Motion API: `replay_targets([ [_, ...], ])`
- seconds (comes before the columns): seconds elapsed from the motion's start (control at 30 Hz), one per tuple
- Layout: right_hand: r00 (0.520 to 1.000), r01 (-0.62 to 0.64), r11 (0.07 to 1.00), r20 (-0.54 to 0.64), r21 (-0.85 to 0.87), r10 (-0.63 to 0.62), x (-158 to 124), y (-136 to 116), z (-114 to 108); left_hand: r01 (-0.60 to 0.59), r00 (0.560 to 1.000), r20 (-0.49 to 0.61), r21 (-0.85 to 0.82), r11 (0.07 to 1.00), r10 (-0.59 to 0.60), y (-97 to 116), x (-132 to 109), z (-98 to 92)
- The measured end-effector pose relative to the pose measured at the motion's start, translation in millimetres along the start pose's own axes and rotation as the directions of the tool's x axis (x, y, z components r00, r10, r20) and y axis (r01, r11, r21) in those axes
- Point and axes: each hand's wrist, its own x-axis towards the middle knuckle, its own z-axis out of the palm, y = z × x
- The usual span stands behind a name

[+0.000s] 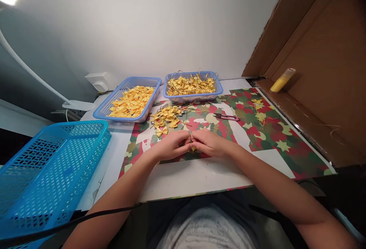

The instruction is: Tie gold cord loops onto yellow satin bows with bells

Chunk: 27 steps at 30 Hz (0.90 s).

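My left hand (170,145) and my right hand (210,142) meet fingertip to fingertip over the patterned paper (265,134) on the table. Both are pinched together on a small yellow bow piece (193,148), which is mostly hidden under the fingers. Just beyond my hands lies a loose pile of yellow ribbon bows (167,117) with thin gold strings. A small pair of red-handled snips (227,117) lies on the paper to the right of that pile.
Two blue baskets stand at the back: the left basket (106,109) holds yellow bows, the right basket (219,85) holds bows with gold loops. A large blue basket (51,165) stands at my left. A brown cardboard wall (320,70) with a yellow tube (281,80) is on the right.
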Motion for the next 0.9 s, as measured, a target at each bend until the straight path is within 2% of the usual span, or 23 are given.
replay_targets([
  [0.17, 0.997, 0.056, 0.966, -0.06, 0.254, -0.042, -0.3, 5.0, 2.5, -0.009, 1.0, -0.018, -0.23, 0.973, 0.005, 3.3, 0.0, -1.0],
  [0.33, 0.991, 0.087, 0.915, -0.127, 0.395, -0.039, 0.1, 8.1, 7.7, 0.006, 0.998, -0.052, -0.39, 0.921, -0.029, 2.7, 0.7, -0.4],
  [0.9, 0.981, 0.074, 0.912, -0.193, 0.403, 0.005, 1.1, 3.9, 9.8, 0.049, 0.991, -0.087, -0.495, 0.868, -0.106, 0.7, 2.3, 8.4],
])
